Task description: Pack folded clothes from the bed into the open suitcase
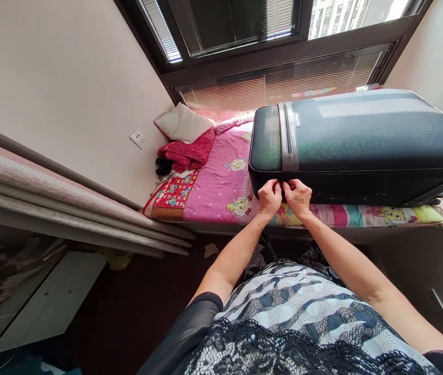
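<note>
A large dark suitcase (362, 140) lies on its side on the padded window ledge. A grey band (289, 136) with a zip runs across its upper face. Below this band, my left hand (270, 197) is closed in a pinch against the suitcase's near side. Close beside it, my right hand (298, 196) pinches at the same spot, the two hands' fingertips almost meeting. What lies between the fingers is small and dark, and I cannot make it out.
A pink patterned quilt (216, 192) covers the ledge. At its left end are a white pillow (184, 123) and a red cloth (190, 152). Curtains (69, 203) hang at the left, below a wall socket (137, 138). Windows (237, 47) stand behind the ledge.
</note>
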`<state>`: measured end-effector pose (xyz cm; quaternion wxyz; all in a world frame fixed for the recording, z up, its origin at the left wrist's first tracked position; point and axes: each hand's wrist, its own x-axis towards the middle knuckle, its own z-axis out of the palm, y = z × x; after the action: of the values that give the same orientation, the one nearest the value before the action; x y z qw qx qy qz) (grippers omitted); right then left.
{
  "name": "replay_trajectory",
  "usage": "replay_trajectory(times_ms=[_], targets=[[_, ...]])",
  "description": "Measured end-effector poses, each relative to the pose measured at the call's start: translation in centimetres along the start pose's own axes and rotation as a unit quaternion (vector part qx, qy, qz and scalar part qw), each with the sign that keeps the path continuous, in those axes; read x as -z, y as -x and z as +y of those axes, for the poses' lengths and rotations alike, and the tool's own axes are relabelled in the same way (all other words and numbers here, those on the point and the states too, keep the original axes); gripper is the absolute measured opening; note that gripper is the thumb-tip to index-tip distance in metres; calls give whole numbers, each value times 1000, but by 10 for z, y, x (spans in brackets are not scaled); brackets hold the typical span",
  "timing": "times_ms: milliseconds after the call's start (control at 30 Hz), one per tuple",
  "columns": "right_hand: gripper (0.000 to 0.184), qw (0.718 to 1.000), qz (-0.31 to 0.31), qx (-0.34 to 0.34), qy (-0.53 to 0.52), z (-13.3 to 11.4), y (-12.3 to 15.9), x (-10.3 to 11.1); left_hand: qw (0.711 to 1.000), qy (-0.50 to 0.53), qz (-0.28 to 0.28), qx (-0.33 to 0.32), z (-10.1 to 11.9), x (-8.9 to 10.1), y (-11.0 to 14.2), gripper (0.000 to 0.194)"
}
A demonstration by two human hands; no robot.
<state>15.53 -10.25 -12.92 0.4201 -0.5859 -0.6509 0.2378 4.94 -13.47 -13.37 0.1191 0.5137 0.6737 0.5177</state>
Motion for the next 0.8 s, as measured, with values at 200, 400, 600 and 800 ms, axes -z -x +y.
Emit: replay_trajectory(times_ms=[200,400,600,800], targets=[[19,998,14,46,-33,-5,1,-4,1000,-3,-3,1,0,0,-1,9],[14,996,13,77,31,-1,4,-6,999,-24,4,-32,-3,2,-5,13],[24,988,-25,87,122,-4,4,4,994,-64,11,-85,-5,6,-8,17],[28,979,-34,79,186,-7,4,18,988,-103,31,-110,-12,13,-10,20]])
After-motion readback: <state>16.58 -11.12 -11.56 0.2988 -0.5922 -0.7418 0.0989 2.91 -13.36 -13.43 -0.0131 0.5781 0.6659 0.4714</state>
